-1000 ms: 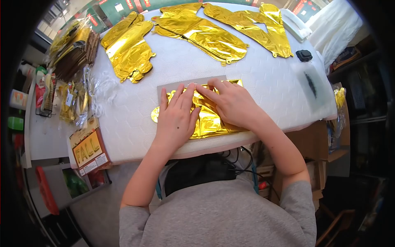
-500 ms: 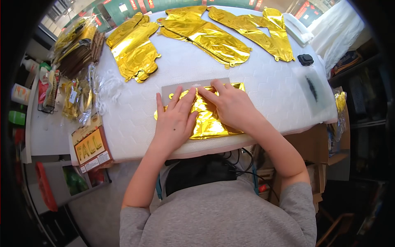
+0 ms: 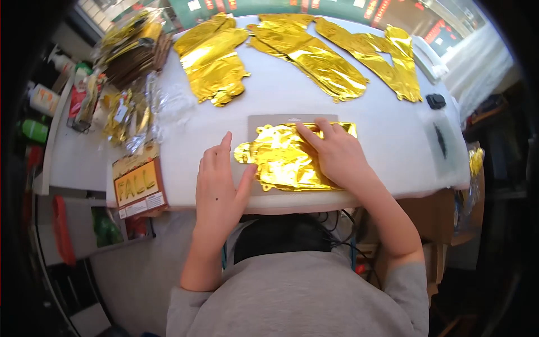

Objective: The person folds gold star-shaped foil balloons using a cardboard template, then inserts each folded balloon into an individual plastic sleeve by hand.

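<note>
A folded gold foil balloon [image 3: 283, 157] lies on a grey card [image 3: 259, 121] near the front edge of the padded table. My right hand [image 3: 343, 154] rests on the right half of the foil, its thumb and fingers spread and pressing down. My left hand [image 3: 219, 182] is off to the left, palm down with fingers stretched and the thumb out, its thumb tip right at the foil's lower left edge. A rounded tab of foil sticks out past the card's left side.
Flat gold foil balloons [image 3: 216, 62] lie along the table's far side. At the left are a stack of packs [image 3: 137, 62], crumpled clear plastic [image 3: 174, 101] and a "FALL" package [image 3: 137, 182]. A small black object [image 3: 435, 101] sits at the right.
My left hand has lifted off the foil and moved left, uncovering its left part. My right hand stays on the foil. The whole view has shifted slightly.
</note>
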Demonstrator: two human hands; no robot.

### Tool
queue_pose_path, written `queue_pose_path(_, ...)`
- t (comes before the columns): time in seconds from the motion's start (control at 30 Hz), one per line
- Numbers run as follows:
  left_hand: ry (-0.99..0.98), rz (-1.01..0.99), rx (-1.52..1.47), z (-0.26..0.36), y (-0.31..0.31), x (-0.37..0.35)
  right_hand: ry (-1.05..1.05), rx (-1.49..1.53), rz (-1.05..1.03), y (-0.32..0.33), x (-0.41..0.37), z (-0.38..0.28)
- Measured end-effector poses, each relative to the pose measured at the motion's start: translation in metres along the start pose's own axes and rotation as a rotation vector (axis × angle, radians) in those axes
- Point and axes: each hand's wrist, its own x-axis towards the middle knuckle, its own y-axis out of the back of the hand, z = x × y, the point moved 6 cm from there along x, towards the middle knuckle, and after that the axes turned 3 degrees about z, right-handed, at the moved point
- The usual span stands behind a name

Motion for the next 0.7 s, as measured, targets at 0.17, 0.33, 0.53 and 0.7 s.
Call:
queue_pose_path(0.17,0.117,0.151,0.168,-0.055,0.068,-0.045,-0.038,0.003,-0.032,0.003,0.000,0.000)
queue_pose_path(0.33,0.249,0.125,0.463,-0.126,0.088,-0.106,-0.039,0.007,-0.025,0.005,0.000,-0.001)
queue_pose_path(0.53,0.135,0.308,0.425,-0.155,0.104,-0.121,-0.032,-0.007,-0.022,0.005,0.000,-0.002)
queue_pose_path(0.7,-0.086,0.796,0.530,-0.130,0.133,-0.143,-0.030,0.007,-0.018,0.003,-0.002,0.000)
